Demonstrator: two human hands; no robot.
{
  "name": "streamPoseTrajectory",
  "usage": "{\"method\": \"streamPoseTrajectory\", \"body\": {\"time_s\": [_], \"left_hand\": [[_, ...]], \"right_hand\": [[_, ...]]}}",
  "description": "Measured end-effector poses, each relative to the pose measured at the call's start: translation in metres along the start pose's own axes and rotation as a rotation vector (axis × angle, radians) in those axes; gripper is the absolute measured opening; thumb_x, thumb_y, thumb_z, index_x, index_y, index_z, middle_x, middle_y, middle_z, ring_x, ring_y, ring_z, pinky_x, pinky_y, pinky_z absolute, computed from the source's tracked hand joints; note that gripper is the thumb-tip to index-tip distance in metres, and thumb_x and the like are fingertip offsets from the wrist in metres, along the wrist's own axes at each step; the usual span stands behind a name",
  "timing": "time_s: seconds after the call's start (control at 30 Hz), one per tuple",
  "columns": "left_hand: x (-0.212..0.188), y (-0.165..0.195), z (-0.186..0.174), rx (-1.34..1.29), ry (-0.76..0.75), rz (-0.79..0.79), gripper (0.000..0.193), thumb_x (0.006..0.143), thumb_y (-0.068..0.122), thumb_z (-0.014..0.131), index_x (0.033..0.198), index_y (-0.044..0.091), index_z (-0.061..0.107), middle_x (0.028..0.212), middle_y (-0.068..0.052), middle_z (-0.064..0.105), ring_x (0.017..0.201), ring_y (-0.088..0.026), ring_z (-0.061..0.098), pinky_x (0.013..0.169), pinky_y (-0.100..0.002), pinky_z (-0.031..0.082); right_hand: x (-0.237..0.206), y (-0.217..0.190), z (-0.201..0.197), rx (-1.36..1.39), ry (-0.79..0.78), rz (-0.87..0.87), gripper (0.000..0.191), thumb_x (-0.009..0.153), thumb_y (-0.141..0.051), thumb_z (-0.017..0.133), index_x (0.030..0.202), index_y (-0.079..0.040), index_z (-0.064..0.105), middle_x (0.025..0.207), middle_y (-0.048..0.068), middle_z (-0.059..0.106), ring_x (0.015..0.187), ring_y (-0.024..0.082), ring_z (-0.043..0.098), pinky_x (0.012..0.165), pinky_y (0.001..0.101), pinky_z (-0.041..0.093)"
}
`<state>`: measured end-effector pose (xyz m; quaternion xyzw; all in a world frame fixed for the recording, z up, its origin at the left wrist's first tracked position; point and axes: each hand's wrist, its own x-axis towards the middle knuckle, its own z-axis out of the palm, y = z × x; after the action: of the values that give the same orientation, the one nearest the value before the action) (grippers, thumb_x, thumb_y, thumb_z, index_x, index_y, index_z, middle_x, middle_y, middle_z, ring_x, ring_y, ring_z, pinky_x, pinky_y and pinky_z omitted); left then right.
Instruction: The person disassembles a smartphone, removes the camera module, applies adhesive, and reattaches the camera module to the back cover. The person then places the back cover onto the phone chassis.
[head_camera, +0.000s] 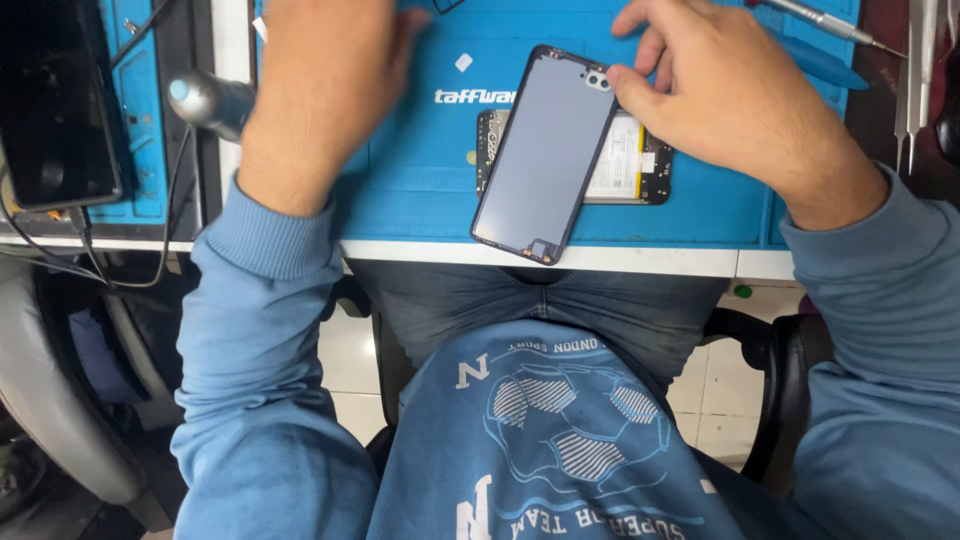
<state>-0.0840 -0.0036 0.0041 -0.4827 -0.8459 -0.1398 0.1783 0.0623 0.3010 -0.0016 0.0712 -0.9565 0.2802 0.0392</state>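
The right hand (735, 95) pinches the camera-hole corner of the thin grey-blue plastic phone back cover (545, 150), whose long axis runs from 1 o'clock to 7 o'clock, tilted over the opened black phone body (640, 160) on the blue rubber work mat (420, 170). The left hand (320, 80), farther off at 9 o'clock, rests on the mat; I cannot tell how its fingers lie. No containers show.

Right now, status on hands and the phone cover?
Right hand fingers pinching dark phone back cover at its camera corner. Left hand flat on blue mat. Opened phone beneath cover.
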Motion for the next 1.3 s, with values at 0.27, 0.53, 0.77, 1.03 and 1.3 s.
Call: {"method": "streamPoseTrajectory", "body": {"time_s": [0.27, 0.53, 0.77, 1.03, 1.3], "left_hand": [[0.049, 0.058, 0.025, -0.430, -0.037, 0.160, 0.047, 0.089, 0.019, 0.081, 0.128, -0.001, 0.064, 0.111, -0.022, 0.068, 0.105, -0.044, 0.061, 0.088, -0.054, 0.045], [0.076, 0.036, 0.014, -0.889, -0.383, -0.032, 0.015, 0.105, 0.013, 0.072, 0.118, 0.006, 0.071, 0.095, -0.002, 0.072, 0.084, -0.014, 0.065, 0.073, -0.031, 0.054], [0.076, 0.037, 0.009, -1.286, -0.250, -0.276, 0.019, 0.109, 0.007, 0.065, 0.127, 0.005, 0.064, 0.093, 0.005, 0.058, 0.080, -0.003, 0.057, 0.072, -0.022, 0.054], [0.065, 0.064, 0.004, -1.331, -0.080, -0.212, 0.025, 0.109, -0.001, 0.063, 0.133, 0.000, 0.060, 0.119, 0.000, 0.055, 0.107, -0.004, 0.056, 0.100, -0.020, 0.054], [0.063, 0.064, -0.027, -1.500, -0.139, -0.327, 0.030, 0.109, 0.017, 0.055, 0.137, 0.006, 0.056, 0.106, 0.001, 0.056, 0.099, -0.007, 0.059, 0.086, -0.024, 0.053]], "right_hand": [[-0.001, 0.003, 0.003, 0.178, -0.002, -0.051, 0.045, 0.095, -0.010, 0.077, 0.134, -0.001, 0.055, 0.101, 0.012, 0.066, 0.091, 0.020, 0.069, 0.071, 0.0318, 0.055], [-0.001, -0.021, -0.008, 0.692, 0.110, 0.078, 0.058, 0.100, -0.015, 0.070, 0.146, -0.004, 0.038, 0.122, 0.010, 0.057, 0.096, 0.015, 0.069, 0.074, 0.0239, 0.056], [-0.009, -0.065, -0.024, -0.161, 0.309, -0.192, 0.095, 0.075, -0.039, 0.092, 0.145, 0.001, 0.042, 0.125, 0.022, 0.052, 0.098, 0.038, 0.065, 0.074, 0.0431, 0.057], [-0.003, -0.064, -0.016, -0.388, 0.317, -0.167, 0.094, 0.073, -0.041, 0.095, 0.145, -0.003, 0.047, 0.120, 0.019, 0.048, 0.094, 0.034, 0.064, 0.067, 0.0415, 0.057], [-0.012, -0.049, -0.031, 0.399, 0.089, -0.129, 0.084, 0.093, -0.040, 0.079, 0.158, -0.008, 0.038, 0.127, 0.018, 0.049, 0.099, 0.028, 0.060, 0.083, 0.0405, 0.054]]}}
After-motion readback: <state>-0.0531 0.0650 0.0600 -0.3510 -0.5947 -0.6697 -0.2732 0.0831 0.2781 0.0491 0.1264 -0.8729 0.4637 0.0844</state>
